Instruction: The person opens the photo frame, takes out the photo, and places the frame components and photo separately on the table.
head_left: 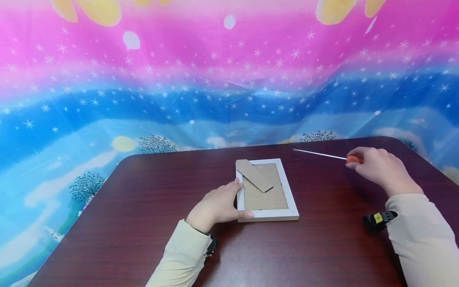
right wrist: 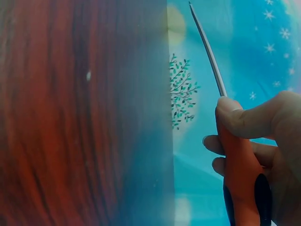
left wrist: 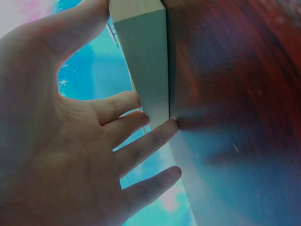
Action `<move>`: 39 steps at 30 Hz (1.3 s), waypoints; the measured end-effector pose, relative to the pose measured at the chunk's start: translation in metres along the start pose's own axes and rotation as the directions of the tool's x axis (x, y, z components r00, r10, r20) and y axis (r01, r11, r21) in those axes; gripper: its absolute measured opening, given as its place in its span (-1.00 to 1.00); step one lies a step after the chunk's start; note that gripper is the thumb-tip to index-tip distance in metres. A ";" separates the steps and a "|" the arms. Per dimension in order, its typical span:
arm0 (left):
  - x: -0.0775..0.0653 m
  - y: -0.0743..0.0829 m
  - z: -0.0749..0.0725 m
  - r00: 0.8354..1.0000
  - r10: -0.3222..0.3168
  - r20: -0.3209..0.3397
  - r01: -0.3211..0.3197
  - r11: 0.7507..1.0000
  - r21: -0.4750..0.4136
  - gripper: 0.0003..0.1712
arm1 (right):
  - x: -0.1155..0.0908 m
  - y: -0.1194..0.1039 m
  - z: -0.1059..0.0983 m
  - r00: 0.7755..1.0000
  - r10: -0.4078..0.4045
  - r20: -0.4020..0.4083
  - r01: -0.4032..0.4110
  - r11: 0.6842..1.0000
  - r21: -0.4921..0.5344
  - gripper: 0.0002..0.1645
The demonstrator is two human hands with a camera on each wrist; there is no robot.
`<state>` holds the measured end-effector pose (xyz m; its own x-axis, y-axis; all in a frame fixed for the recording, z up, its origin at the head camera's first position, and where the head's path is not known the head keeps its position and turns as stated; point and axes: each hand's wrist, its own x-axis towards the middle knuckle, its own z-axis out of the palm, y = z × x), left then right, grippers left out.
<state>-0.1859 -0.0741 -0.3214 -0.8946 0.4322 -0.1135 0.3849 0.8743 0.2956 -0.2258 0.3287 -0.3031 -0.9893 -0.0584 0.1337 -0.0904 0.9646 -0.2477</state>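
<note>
A white-edged picture frame [head_left: 292, 205] lies face down on the table, its brown backing board [head_left: 252, 199] and slanted stand leg [head_left: 254, 175] uppermost. My left hand [head_left: 218, 203] rests on its near left corner, thumb on the top of the rim. In the left wrist view the spread, fairly straight fingers [left wrist: 146, 146] reach to the frame's side [left wrist: 146, 61], with some tips by the tabletop. To the right, my right hand [head_left: 380, 167] grips a screwdriver [right wrist: 240, 155] by its orange and black handle. Its metal shaft points left, above the table and apart from the frame.
The dark reddish wooden table [head_left: 143, 223] has rounded far corners. Behind it hangs a pink and blue cloth [head_left: 222, 79] with snowflakes and trees. Each wrist carries a black strap; the right one has a black device [head_left: 378, 219] with a yellow label.
</note>
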 end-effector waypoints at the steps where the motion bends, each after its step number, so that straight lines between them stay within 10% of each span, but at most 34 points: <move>1: 0.000 0.000 0.000 1.000 0.000 -0.001 0.000 1.000 -0.001 0.08 | 0.000 0.002 0.001 1.000 0.003 0.004 -0.003 1.000 0.002 -0.31; 39: -0.001 0.001 0.000 1.000 -0.004 0.000 0.004 1.000 0.001 0.07 | -0.006 0.019 0.014 0.983 0.110 0.145 -0.121 0.990 0.066 -0.39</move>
<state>-0.1845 -0.0735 -0.3207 -0.8961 0.4290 -0.1143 0.3818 0.8760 0.2946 -0.2233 0.3439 -0.3225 -0.9993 0.0113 -0.0350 0.0221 0.9454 -0.3250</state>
